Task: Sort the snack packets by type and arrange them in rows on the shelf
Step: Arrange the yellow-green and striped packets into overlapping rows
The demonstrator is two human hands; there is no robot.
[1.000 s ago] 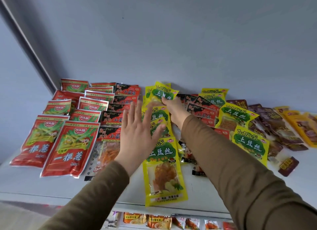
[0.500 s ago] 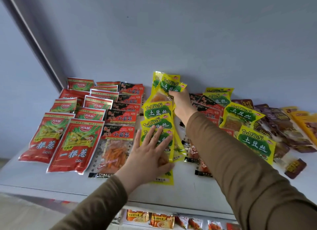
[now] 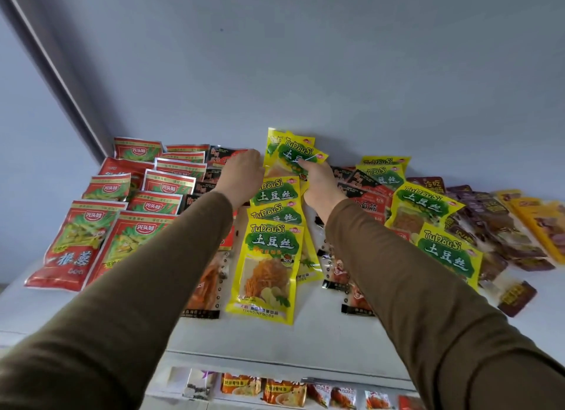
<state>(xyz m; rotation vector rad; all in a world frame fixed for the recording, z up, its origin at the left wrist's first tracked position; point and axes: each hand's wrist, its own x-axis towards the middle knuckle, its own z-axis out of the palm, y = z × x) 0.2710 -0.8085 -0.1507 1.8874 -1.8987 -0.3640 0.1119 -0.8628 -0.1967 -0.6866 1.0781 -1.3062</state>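
Yellow "TuDouSi" packets (image 3: 266,269) lie in an overlapping row down the middle of the white shelf (image 3: 308,339). At the row's far end, against the wall, my right hand (image 3: 319,185) grips a few upright yellow packets (image 3: 290,152), thumb on the front one. My left hand (image 3: 243,175) is at the left edge of those same packets; its fingers are hidden behind its back. More yellow packets (image 3: 440,250) lie to the right.
Red packets (image 3: 76,244) fill the shelf's left side in rows. Black-and-red packets (image 3: 368,203) lie under and between my arms. Brown packets (image 3: 489,226) and orange-yellow ones (image 3: 538,220) sit at the far right. A lower shelf holds small packets (image 3: 284,391).
My left hand has left the front yellow packets and reached to the back, beside the held packets. My right hand has stood its packets up against the wall.
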